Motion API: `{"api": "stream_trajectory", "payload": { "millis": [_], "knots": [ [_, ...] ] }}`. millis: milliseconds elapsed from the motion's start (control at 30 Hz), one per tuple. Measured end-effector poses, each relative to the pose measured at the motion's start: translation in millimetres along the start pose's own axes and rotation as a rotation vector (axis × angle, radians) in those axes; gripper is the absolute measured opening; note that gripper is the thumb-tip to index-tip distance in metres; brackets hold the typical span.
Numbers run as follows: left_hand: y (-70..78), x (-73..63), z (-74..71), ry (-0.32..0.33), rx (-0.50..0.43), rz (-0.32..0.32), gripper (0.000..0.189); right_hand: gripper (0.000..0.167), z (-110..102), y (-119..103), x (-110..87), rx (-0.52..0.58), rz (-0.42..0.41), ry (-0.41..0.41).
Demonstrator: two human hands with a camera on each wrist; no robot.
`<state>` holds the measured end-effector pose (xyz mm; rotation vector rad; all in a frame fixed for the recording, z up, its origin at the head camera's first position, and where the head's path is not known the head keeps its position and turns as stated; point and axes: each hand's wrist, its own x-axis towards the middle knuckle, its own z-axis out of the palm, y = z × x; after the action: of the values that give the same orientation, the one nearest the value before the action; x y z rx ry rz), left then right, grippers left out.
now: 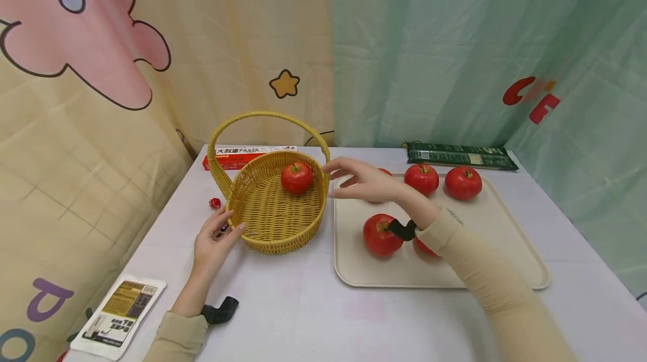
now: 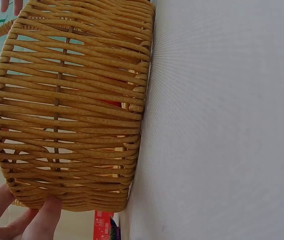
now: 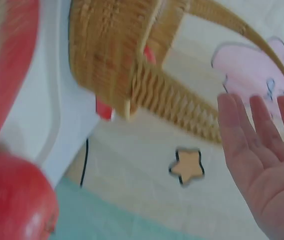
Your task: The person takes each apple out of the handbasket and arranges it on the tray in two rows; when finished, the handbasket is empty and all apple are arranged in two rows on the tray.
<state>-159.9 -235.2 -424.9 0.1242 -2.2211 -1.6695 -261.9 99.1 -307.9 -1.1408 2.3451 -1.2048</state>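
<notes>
A yellow woven basket [image 1: 283, 216] with a tall hooped handle stands left of the table's middle. One red apple [image 1: 297, 178] lies inside it, toward the back right. My left hand [image 1: 214, 241] rests at the basket's front left side, thumb and fingers spread along its rim; in the left wrist view its fingertips [image 2: 44, 220] touch the wickerwork. At the right foot of the handle hovers my right hand [image 1: 366, 181], fingers extended and holding nothing. The right wrist view shows its palm [image 3: 276, 192] bare; contact with the handle I cannot tell.
A beige tray [image 1: 495, 238] on the right bears several red apples [image 1: 383, 235], some partly behind my right arm. Behind it lies a dark green packet [image 1: 462, 156]. A red pasta box [image 1: 232, 158] sits behind the basket, a small red candy [image 1: 214, 203] left, a white pouch [image 1: 118, 317] front left.
</notes>
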Motion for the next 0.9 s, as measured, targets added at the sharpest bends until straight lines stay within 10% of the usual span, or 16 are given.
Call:
{"api": "stream_trajectory", "payload": {
  "millis": [400,900],
  "knots": [
    [-0.3,-0.9,-0.9,-0.001,0.014,0.004,0.046,0.071,59.5,5.0,81.0,-0.022,0.022,0.069],
    [0.3,0.0,-1.0,-0.008,0.019,0.007,0.046,0.083,76.0,21.6,119.1,-0.067,0.224,0.211]
  ]
}}
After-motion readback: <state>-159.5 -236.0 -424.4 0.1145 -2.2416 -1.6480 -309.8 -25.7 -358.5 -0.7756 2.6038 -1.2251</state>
